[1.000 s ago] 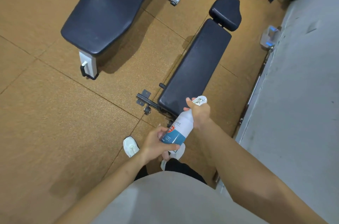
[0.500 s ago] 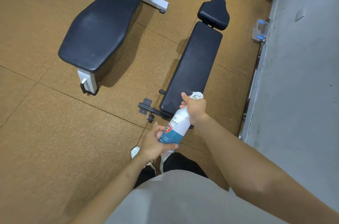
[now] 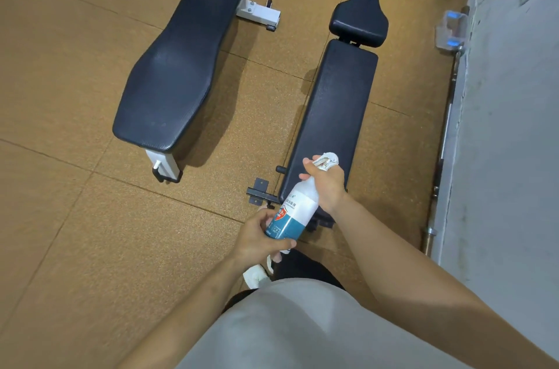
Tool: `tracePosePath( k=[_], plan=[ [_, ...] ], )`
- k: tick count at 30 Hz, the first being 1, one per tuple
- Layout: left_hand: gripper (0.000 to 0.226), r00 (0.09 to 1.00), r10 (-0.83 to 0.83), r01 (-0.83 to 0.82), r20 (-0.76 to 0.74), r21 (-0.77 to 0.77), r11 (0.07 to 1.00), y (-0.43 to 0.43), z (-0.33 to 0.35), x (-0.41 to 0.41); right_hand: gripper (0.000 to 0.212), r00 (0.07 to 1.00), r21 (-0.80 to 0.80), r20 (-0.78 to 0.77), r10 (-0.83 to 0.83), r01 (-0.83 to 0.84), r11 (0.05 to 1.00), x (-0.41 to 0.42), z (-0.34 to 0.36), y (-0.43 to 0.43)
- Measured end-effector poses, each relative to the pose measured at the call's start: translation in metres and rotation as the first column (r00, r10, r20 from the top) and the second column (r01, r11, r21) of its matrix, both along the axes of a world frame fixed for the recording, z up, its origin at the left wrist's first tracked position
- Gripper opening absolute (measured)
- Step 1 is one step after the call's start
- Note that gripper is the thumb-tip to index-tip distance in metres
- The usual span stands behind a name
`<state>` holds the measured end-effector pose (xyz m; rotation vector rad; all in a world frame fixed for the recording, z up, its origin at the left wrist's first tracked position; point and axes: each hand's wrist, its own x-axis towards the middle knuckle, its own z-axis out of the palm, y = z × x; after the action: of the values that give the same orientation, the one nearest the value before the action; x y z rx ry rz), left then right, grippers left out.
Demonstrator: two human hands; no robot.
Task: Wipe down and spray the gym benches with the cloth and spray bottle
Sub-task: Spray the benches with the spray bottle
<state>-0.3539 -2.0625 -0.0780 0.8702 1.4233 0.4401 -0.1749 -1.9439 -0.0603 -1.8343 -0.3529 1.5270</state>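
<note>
A white and teal spray bottle tilts over the near end of the narrow black bench. My right hand grips its neck just below the white spray head, which points toward that bench. My left hand holds the bottle's teal base. A wider black bench on a white frame lies to the left. No cloth is visible.
Brown rubber floor tiles surround the benches. A grey wall runs along the right, with a barbell lying at its foot and a clear plastic box beside it. My white shoe shows below the bottle.
The view has shifted closer to the narrow bench. Both hands keep the same hold on the bottle, whose head now sits over the bench's near end.
</note>
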Motion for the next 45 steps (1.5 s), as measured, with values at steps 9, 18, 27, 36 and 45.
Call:
tracePosePath(
  k=[9, 18, 27, 36, 45],
  plan=[
    [0.076, 0.989, -0.147, 0.147, -0.012, 0.017, 0.989, 0.077, -0.024, -0.012, 0.017, 0.987, 0.060, 0.093, -0.133, 0.128, 0.990, -0.014, -0.003, 0.056],
    [0.069, 0.911, -0.406, 0.407, 0.070, 0.008, 0.914, 0.118, -0.042, -0.063, 0.018, 0.935, 0.087, 0.266, -0.233, 0.218, 0.972, -0.064, -0.002, 0.054],
    [0.078, 0.787, -0.604, 0.609, 0.124, -0.006, 0.793, 0.131, -0.038, -0.127, 0.028, 0.849, 0.002, 0.367, -0.381, 0.408, 0.913, -0.118, 0.012, 0.033],
    [0.062, 0.755, -0.650, 0.652, 0.093, 0.003, 0.758, 0.121, -0.029, -0.154, 0.029, 0.812, -0.040, 0.368, -0.453, 0.501, 0.865, -0.143, 0.017, 0.022],
    [0.062, 0.702, -0.707, 0.709, 0.085, 0.001, 0.705, 0.126, -0.025, -0.152, 0.023, 0.792, -0.027, 0.355, -0.497, 0.540, 0.841, -0.137, 0.023, 0.016]
  ],
)
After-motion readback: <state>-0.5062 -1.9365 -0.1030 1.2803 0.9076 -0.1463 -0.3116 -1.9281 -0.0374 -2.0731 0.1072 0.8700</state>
